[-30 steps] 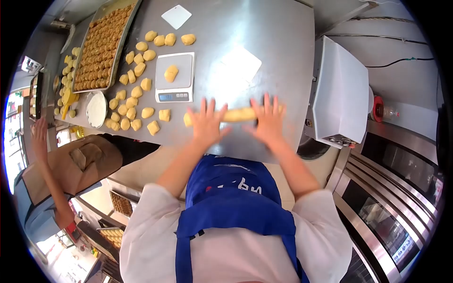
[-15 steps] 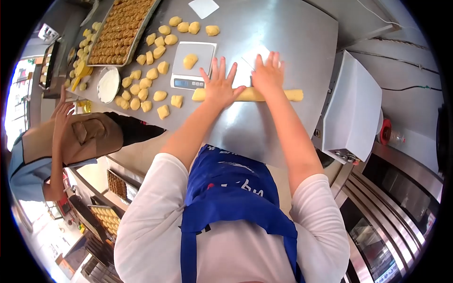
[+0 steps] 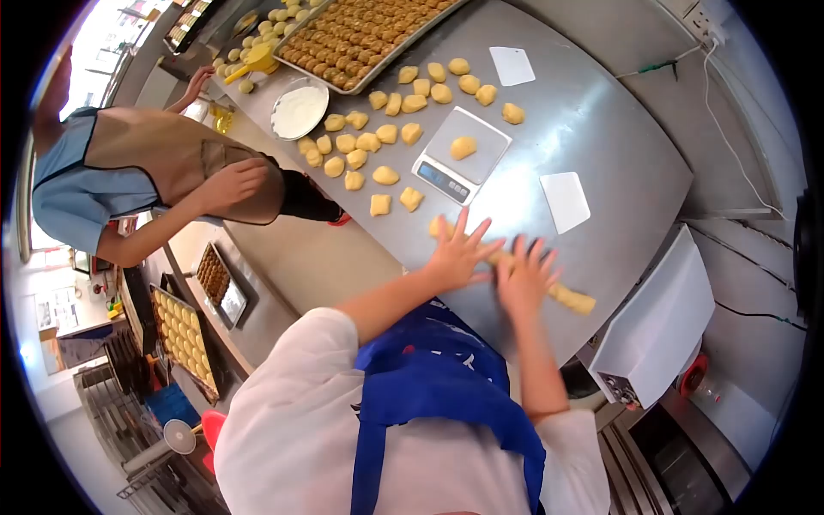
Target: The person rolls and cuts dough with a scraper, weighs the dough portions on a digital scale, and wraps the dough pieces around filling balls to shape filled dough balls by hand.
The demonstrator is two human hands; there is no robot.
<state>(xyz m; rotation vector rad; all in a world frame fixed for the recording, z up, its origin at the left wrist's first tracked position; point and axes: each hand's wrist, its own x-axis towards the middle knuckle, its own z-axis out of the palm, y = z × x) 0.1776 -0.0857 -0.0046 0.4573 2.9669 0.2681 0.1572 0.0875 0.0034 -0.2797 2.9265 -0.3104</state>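
We see the dough roll [image 3: 572, 299] lying on the bare metal of the table [image 3: 627, 154], slanting beneath both hands, with its two ends showing beyond them. The left hand [image 3: 455, 256] rests over its left part, grip released and fingers spread wide; the right hand [image 3: 524, 283], slightly blurred, lies farther along it, its grip likewise loose, fingers extended rather than curled around the dough. Just beyond the left hand we find the digital scale [image 3: 490, 141], carrying one dough piece [image 3: 463, 148]. More cut dough pieces [image 3: 386, 134] are scattered left of the scale, near a bowl [image 3: 299, 110] of white powder and a tray [image 3: 410, 45] filled with brown balls. We note a white scraper [image 3: 565, 202] lying flat beyond the right hand.
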